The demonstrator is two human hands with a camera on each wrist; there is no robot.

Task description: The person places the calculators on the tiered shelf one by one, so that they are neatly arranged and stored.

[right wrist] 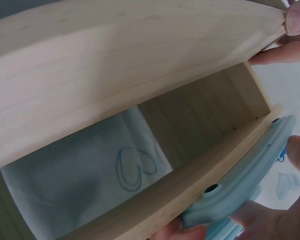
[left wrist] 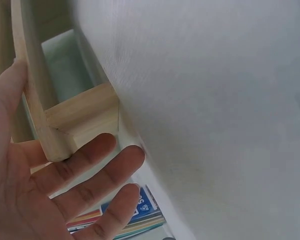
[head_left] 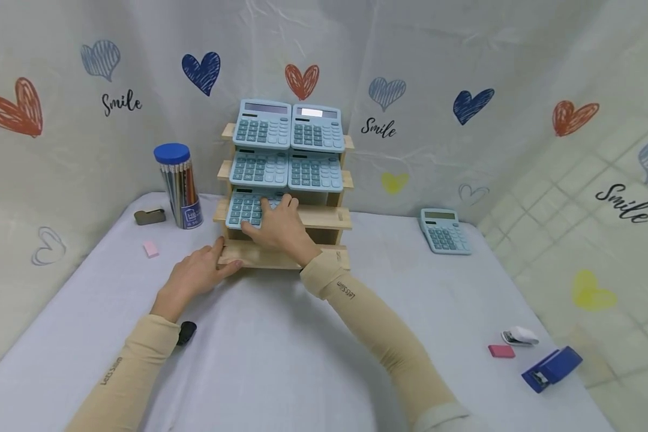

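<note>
A tiered wooden rack (head_left: 283, 257) stands against the back cloth with light-blue calculators on its upper tiers. My left hand (head_left: 197, 270) grips the left end of its lowest board, thumb along the front; in the left wrist view the index finger bends behind the board and the other fingers (left wrist: 102, 182) extend past it. With my right hand (head_left: 282, 227) I hold a light-blue calculator (head_left: 243, 208) at the left of the third tier, thumb at its lower edge. The right wrist view shows this calculator (right wrist: 240, 185) against the wooden ledge, between thumb and fingers.
Left of the rack stand a pencil tub (head_left: 180, 186), a tape dispenser (head_left: 149, 216) and a pink eraser (head_left: 150, 249). A black object (head_left: 186, 332) lies by the left forearm. At right are another calculator (head_left: 445, 232), a white stapler (head_left: 520, 336), a red eraser (head_left: 501, 351) and a blue stapler (head_left: 552, 368).
</note>
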